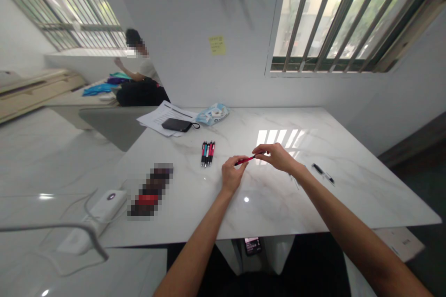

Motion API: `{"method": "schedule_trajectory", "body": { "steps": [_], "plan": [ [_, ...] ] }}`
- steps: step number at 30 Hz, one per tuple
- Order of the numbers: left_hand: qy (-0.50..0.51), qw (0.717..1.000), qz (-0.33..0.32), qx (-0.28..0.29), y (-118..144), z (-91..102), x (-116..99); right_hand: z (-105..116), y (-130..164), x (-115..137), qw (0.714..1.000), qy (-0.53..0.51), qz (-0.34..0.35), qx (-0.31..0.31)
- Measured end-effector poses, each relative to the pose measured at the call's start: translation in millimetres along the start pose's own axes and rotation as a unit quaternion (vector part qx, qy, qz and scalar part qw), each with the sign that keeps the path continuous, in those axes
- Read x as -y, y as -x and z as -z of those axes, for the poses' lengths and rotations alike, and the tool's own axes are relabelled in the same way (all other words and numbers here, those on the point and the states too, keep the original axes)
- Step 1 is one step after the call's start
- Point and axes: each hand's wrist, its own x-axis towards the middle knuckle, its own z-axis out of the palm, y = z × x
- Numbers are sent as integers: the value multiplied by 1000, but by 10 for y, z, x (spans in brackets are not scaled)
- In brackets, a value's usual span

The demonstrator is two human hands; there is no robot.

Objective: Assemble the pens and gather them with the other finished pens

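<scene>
A red pen (245, 160) was held just above the desk (348, 185), its ends pinched between the fingers of the left hand (232, 174) and the right hand (277, 155). A firm grip at both ends and a straight pull would likely serve best. More pens (207, 153) lay nearby on the white marble; barred windows (348, 14) lit the room.

No writing can be made out anywhere. The yellow sticky note (217, 44) on the wall carries a few lines too small to read, and the printed sheets of paper (163, 116) at the far end of the table (348, 195) and the blue packet (212, 114) beside them bear marks that stay illegible.
</scene>
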Motion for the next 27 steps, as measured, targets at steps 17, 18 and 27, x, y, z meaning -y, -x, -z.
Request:
{"method": "schedule_trajectory", "body": {
  "steps": [17, 18, 27],
  "plan": [
    [10, 1000, 17, 8, -6, -29, -17, 116, 138, -102, 998, 30, -53, 3],
    [7, 1000, 15, 10, -6, -31, -10, 102, 143, -120, 998, 32, -52, 0],
    [-3, 999, 15, 29, -4, -22, -24, 12, 194, -210, 997, 59, -42, -16]
  ]
}}
